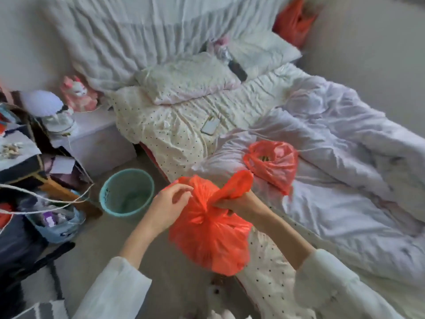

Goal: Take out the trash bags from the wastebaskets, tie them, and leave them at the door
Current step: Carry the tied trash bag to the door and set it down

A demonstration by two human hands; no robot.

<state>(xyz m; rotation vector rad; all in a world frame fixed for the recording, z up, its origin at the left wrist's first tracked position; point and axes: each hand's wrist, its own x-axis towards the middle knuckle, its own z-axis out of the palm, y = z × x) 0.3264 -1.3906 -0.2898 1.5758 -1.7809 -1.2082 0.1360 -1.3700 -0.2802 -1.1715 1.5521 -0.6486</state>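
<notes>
I hold a full orange trash bag (210, 240) in the air beside the bed, its top gathered into two twisted ends. My right hand (239, 201) grips the right end, which sticks up past my fist. My left hand (167, 203) pinches the left end at the bag's top with curled fingers. A teal wastebasket (108, 192) stands on the floor to the left with no bag inside. A second orange bag (272, 163) lies open on the white duvet. A third orange bag (294, 21) sits at the head of the bed by the wall.
The bed (345, 203) fills the right side, with pillows, a phone (209, 128) and a dark remote (238, 70) on it. Cluttered boxes, a blue basket (57, 224) and strings crowd the left. A white nightstand (96, 139) carries a pink toy (78, 93).
</notes>
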